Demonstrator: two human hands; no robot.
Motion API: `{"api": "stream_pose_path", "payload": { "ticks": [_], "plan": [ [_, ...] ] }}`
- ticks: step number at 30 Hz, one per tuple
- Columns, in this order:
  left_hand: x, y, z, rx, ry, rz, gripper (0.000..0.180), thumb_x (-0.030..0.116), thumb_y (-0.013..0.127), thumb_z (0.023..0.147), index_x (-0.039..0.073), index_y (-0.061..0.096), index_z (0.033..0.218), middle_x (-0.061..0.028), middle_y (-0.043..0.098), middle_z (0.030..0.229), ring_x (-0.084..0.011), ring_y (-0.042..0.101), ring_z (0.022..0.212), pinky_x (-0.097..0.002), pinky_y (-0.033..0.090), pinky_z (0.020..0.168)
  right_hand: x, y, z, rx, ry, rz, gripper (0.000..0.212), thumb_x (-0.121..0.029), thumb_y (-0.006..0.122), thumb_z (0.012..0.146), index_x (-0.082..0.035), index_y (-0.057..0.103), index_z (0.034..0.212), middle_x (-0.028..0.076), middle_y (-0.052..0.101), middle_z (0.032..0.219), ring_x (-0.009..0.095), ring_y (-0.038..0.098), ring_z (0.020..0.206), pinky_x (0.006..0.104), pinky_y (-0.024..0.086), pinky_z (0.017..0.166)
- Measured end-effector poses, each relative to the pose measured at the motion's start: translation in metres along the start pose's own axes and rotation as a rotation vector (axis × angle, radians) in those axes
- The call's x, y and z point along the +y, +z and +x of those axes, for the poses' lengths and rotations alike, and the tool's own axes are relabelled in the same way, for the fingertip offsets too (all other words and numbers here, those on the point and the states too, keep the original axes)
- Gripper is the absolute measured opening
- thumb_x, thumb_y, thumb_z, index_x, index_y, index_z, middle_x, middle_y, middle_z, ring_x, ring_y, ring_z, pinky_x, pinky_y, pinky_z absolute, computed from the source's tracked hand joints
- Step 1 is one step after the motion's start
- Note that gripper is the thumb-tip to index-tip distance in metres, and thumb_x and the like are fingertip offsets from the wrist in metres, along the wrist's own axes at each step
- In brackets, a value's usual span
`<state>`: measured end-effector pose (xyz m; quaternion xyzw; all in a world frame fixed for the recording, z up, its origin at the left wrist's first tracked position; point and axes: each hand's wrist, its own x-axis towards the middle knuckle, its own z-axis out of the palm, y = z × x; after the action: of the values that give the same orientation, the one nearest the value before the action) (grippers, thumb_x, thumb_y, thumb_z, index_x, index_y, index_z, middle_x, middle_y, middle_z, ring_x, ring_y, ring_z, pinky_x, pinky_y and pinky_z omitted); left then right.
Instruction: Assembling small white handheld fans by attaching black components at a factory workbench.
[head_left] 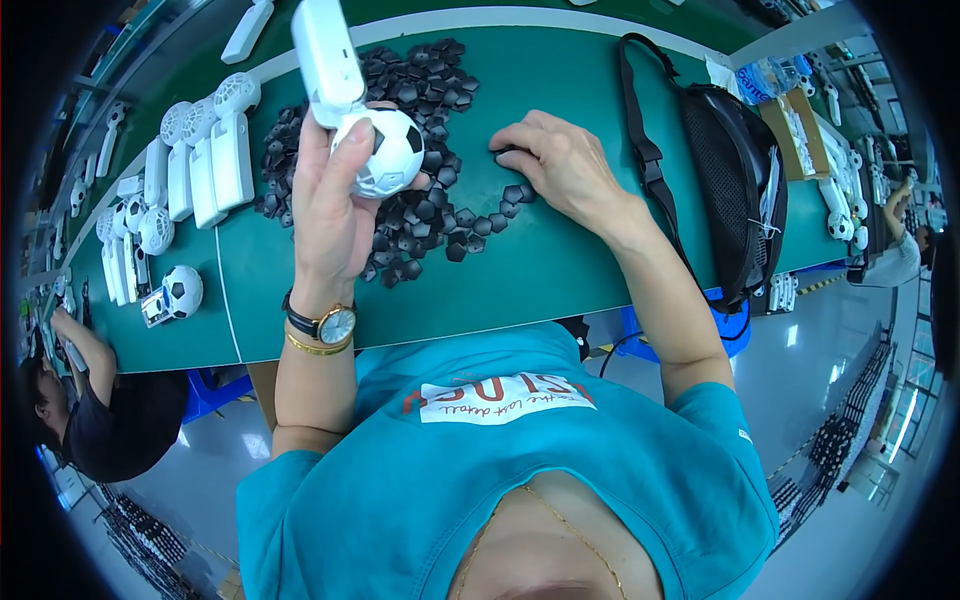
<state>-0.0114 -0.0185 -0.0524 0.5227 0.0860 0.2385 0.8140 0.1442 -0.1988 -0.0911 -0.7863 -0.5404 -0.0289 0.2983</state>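
My left hand [345, 195] is wrapped round a white handheld device whose round head looks like a soccer ball [398, 160] with black patches. The device's white handle [328, 60] points up and away from me, above the table. My right hand [560, 165] is over the green table, thumb and forefinger pinching a small black piece [505, 151]. Many flat black pentagon pieces [430, 210] lie in a loose pile behind and beside my left hand. A short line of these black pieces [482, 225] trails from the pile toward my right hand.
White devices with round mesh heads [230, 150] stand in a row at the left, near a soccer-ball device [182, 290]. A black bag [728, 190] with a strap lies at the right, beside a cardboard box [800, 135] and a plastic bottle [765, 78]. Other people sit at both sides.
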Motion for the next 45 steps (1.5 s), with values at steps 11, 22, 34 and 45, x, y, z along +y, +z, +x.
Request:
{"api": "stream_pose_path", "payload": {
  "ticks": [11,22,34,45],
  "plan": [
    [-0.008,0.025,-0.004,0.075,0.057,-0.034,0.057,0.021,0.044,0.101,0.014,0.016,0.150,-0.0097,0.056,0.113,-0.0177,0.062,0.097,-0.0347,0.058,0.076,-0.073,-0.014,0.007,0.101,0.337,1.015,0.013,-0.012,0.068,0.089,-0.001,0.063,0.094,0.000,0.063,0.080,0.006,0.057,0.068,0.0198,0.047,0.059],
    [-0.012,0.017,-0.011,-0.004,0.019,0.083,0.039,0.026,0.046,0.102,0.009,0.042,0.137,-0.0059,0.055,0.111,-0.0088,0.056,0.092,-0.0235,0.049,0.074,-0.092,0.011,0.008,0.359,0.259,0.767,0.015,-0.008,0.072,0.085,-0.001,0.061,0.092,0.001,0.063,0.079,0.005,0.058,0.069,0.0192,0.046,0.059],
    [0.002,0.000,-0.027,-0.119,0.058,0.414,0.040,0.032,0.043,0.103,0.007,0.043,0.135,-0.0040,0.053,0.108,-0.0058,0.050,0.088,-0.0184,0.042,0.072,-0.084,0.000,0.017,0.313,-0.045,0.506,0.013,-0.003,0.075,0.079,-0.001,0.063,0.083,0.005,0.063,0.077,0.010,0.059,0.063,0.0234,0.047,0.053],
    [-0.001,0.009,-0.023,-0.069,-0.066,0.328,0.040,0.035,0.037,0.105,0.009,0.045,0.134,-0.0045,0.052,0.105,-0.0068,0.052,0.086,-0.0196,0.046,0.073,-0.073,-0.008,0.024,0.174,-0.004,0.464,0.016,-0.006,0.077,0.077,0.000,0.063,0.082,0.006,0.065,0.076,0.011,0.061,0.063,0.0238,0.049,0.054]
  ]
}}
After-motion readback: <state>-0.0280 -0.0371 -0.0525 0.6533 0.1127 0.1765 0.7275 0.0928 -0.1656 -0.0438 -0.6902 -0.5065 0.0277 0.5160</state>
